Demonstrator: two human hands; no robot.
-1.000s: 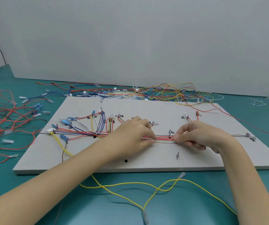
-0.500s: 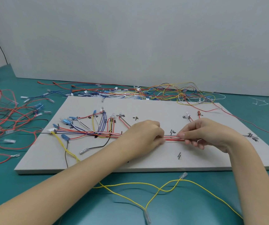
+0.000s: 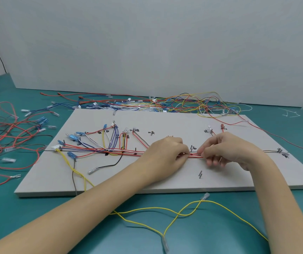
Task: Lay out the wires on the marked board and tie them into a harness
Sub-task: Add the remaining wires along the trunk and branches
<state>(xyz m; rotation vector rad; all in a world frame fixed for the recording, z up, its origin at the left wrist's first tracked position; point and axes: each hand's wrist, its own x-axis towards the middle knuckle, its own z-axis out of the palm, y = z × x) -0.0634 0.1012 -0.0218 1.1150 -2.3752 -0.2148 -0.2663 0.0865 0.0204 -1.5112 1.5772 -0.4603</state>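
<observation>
A pale marked board [image 3: 165,182] lies flat on the teal table. A bundle of red, white and blue wires [image 3: 125,153] runs along its middle line, with branches fanning to blue and clear terminals at the left. My left hand [image 3: 167,153] pinches the red-and-white wire bundle [image 3: 195,155] at the board's centre. My right hand [image 3: 227,149] pinches the same bundle a few centimetres to the right. A short stretch of wires shows between the two hands. A black wire [image 3: 108,165] with a clear terminal strays below the bundle.
A loose yellow wire [image 3: 183,214] loops over the table in front of the board. A tangle of spare wires [image 3: 192,105] lies behind the board, and red and black wires [image 3: 6,136] spread at the left. A white wall panel stands at the back.
Both hands have slid to the right along the bundle and closer together. The black wire with the clear terminal, hidden at first, lies uncovered below the bundle.
</observation>
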